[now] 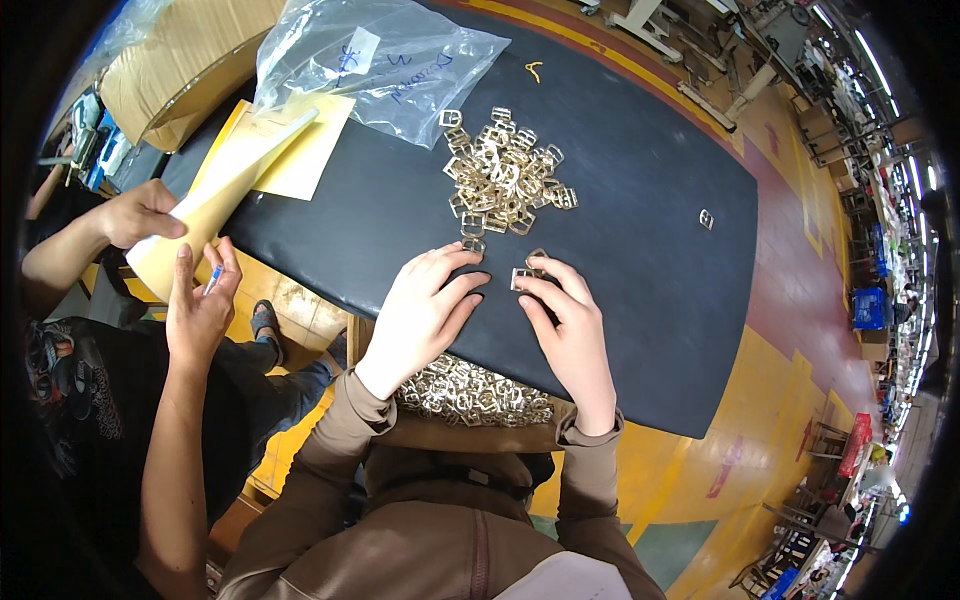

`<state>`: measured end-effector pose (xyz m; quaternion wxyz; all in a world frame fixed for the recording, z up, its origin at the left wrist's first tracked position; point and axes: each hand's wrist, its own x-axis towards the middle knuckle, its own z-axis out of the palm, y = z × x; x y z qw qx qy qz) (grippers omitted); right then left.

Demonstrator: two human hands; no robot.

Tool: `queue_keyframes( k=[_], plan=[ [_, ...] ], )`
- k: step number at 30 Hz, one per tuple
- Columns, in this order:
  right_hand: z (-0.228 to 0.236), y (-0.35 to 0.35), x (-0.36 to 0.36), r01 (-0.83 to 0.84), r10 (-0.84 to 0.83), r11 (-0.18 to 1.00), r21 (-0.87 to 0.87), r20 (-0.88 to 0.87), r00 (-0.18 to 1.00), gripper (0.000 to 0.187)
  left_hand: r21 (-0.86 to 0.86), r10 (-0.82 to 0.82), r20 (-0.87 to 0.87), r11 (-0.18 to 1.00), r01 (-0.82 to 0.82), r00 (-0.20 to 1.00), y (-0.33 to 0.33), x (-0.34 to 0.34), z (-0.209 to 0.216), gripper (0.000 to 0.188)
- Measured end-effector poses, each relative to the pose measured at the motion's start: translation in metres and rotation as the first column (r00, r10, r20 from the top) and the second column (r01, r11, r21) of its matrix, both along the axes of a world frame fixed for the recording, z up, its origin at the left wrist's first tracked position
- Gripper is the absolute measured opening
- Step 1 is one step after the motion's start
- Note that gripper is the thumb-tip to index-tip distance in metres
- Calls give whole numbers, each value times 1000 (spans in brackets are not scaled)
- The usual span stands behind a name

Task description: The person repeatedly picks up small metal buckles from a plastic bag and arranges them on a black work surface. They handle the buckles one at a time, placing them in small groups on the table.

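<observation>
A loose heap of pale gold metal buckles (pixel 505 172) lies on the dark table in front of me. My left hand (pixel 422 308) rests palm down at the near side of the heap, fingers stretched and a little apart. Its fingertips touch a single buckle (pixel 474 245) at the heap's lower edge. To the right, my right hand (pixel 568 325) bends its fingers and thumb around a small buckle (pixel 519 279) at the fingertips. Another buckle (pixel 537 254) shows partly behind its index finger.
Below the table edge, a drawer (pixel 470 434) holds many more buckles. A clear plastic bag (pixel 385 70) lies at the far left, a yellow clip-like piece (pixel 534 72) beyond the heap, a lone buckle (pixel 706 219) at right. Beside me, a person holds paper sheets (pixel 215 195) and a pen.
</observation>
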<state>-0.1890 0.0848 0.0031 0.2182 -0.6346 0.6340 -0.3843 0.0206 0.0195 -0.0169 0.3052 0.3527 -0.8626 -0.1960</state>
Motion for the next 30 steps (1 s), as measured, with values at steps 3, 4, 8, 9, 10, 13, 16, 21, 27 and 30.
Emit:
queue_keyframes(
  k=[3, 4, 8, 9, 10, 13, 16, 21, 27, 30],
  plan=[
    [0, 1, 0, 135, -135, 990, -35, 9, 991, 32, 4, 20, -22, 1000, -20, 1000, 2, -1, 0, 29],
    [-2, -2, 1, 124, -125, 991, -48, -19, 992, 32, 55, 35, -27, 998, -34, 999, 2, -1, 1, 33],
    [-6, -2, 5, -110, 98, 993, -49, -208, 973, 30, 63, 114, -25, 992, -112, 993, -1, -2, 2, 44],
    [-7, 3, 7, -141, 134, 990, -29, -175, 975, 29, 55, 101, -14, 993, -100, 995, -3, -2, 2, 45],
    [-7, 11, 9, -168, 166, 986, -9, -136, 977, 29, 45, 89, -4, 995, -88, 996, -5, -2, 2, 45],
    [-4, 41, 16, -272, 276, 961, 47, -132, 952, 27, 63, 64, 45, 996, -66, 997, -9, -3, 2, 51],
    [2, 71, 19, -362, 370, 927, 98, -85, 925, 28, 42, 57, 67, 997, -60, 996, -9, -3, 3, 49],
    [14, 83, 15, -426, 426, 902, 70, 12, 905, 28, 167, -40, -1, 985, 40, 999, -3, 5, 7, 39],
    [2, 8, 30, -177, 167, 979, -99, -104, 981, 34, 379, 17, -304, 920, 104, 952, 14, 15, 17, 33],
    [-6, -12, 42, -253, 213, 961, -113, -281, 936, 36, 323, 163, -287, 944, -65, 944, 10, 26, 23, 29]
  ],
)
